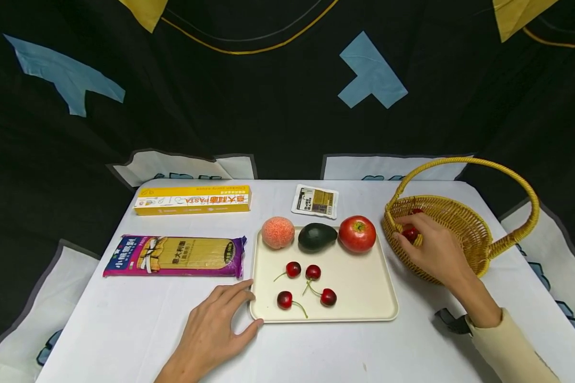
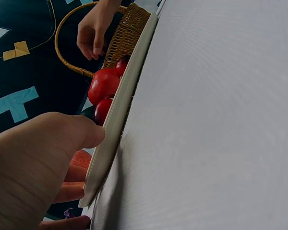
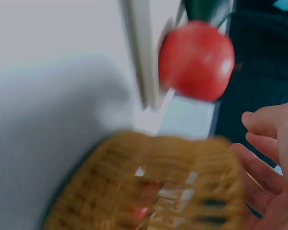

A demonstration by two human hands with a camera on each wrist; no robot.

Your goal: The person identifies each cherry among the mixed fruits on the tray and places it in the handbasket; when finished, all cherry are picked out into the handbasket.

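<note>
My left hand rests at the near left corner of a cream tray, fingertips at its left rim and thumb at its front rim. On the tray lie several dark red cherries with stems, a red apple, a dark green avocado and a pinkish-orange peach-like fruit. My right hand is over the left side of a wicker basket, fingers loosely bent and nothing visible between them. Beneath its fingers, cherries show inside the basket, partly hidden by the hand.
A yellow pasta box and a purple spaghetti packet lie left of the tray. Behind the tray is a small white sachet. The basket's tall handle arches over it. A dark curtain hangs behind the white table.
</note>
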